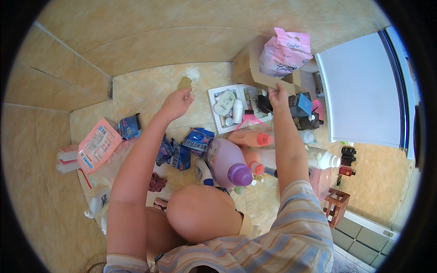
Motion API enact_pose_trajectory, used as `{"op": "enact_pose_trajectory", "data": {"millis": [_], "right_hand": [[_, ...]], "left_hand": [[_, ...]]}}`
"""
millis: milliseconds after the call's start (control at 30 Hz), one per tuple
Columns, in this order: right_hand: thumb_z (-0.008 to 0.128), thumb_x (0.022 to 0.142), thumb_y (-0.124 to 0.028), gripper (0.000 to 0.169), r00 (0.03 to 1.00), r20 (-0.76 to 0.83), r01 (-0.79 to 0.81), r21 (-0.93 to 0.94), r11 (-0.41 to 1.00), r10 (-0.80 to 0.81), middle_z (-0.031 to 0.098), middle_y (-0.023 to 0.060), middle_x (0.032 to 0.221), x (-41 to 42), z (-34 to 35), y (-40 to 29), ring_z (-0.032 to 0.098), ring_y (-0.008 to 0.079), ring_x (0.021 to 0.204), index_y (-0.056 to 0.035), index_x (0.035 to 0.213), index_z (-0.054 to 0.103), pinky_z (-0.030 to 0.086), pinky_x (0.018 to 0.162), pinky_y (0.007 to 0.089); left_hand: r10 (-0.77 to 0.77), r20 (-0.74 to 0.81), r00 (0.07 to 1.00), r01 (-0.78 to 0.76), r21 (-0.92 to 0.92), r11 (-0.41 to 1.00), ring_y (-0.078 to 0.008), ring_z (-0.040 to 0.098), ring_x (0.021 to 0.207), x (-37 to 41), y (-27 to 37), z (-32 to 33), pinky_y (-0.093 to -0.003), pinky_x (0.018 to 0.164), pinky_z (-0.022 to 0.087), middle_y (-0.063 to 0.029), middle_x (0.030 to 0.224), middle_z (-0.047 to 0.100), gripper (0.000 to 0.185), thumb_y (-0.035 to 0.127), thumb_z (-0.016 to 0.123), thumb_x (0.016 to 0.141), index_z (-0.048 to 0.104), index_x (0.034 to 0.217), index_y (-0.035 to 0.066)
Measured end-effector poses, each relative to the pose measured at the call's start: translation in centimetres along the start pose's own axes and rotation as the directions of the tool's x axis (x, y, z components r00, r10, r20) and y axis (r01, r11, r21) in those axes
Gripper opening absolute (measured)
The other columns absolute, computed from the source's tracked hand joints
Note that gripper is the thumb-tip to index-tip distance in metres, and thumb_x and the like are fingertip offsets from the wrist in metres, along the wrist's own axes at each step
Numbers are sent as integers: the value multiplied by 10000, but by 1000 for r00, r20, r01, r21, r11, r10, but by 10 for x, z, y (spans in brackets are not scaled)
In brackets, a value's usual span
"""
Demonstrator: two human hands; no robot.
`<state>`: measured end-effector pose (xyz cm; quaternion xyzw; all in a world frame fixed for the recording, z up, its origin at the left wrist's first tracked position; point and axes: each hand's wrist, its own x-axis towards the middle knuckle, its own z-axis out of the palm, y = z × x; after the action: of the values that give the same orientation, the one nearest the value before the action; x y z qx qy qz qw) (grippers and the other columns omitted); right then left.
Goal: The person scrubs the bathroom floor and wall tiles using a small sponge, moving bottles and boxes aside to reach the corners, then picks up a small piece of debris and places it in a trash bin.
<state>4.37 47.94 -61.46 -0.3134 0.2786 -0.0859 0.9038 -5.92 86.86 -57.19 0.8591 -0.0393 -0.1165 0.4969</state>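
Note:
My right hand (278,97) grips the lower edge of an open cardboard box (248,65), in which a pink plastic bag (286,54) stands upright. My left hand (178,103) is over the tiled floor with its fingers bent, just below a crumpled yellowish thing (185,83); whether the fingertips touch it, I cannot tell. Between my hands lies a white tray (212,111) holding a pale green container (224,103) and a white bottle (238,111). A pink strap-like thing (251,118) overlaps its lower edge.
Blue packets (198,140), a large purple bottle (227,160) and an orange bottle (251,137) lie near my knees. A pink pouch (99,145) is at the left. White bottles (322,157), a wooden stool (337,206) and a white panel (362,92) are at the right.

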Motion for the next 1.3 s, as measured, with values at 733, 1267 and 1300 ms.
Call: {"op": "enact_pose_trajectory", "data": {"millis": [733,1267,1300], "right_hand": [[441,882,-387,416,961,-68,-277,-316,907,270,527,136,952,-61,32,16,537,290,926,13,999,443,452,848,411],[416,803,-132,381,582,565,791,-227,-569,585,308,141,1352,-100,82,265,308,269,1245,-157,1176,490,233,1002,484],[402,811,-145,401,596,545,782,-228,-579,590,259,134,1374,-98,77,273,278,269,1261,-162,1209,453,202,1008,500]], "left_hand": [[-137,-57,989,141,83,987,-300,541,982,-14,-33,-20,-334,840,419,-199,1066,559,389,243,503,832,508,1123,-16],[-243,-49,969,207,699,684,-315,227,1274,-26,-120,44,-479,1029,173,-163,1389,210,654,253,606,744,315,1297,60],[-261,-51,964,218,713,666,-327,220,1274,-28,-120,49,-481,1032,160,-171,1391,200,686,267,620,729,306,1303,61]]}}
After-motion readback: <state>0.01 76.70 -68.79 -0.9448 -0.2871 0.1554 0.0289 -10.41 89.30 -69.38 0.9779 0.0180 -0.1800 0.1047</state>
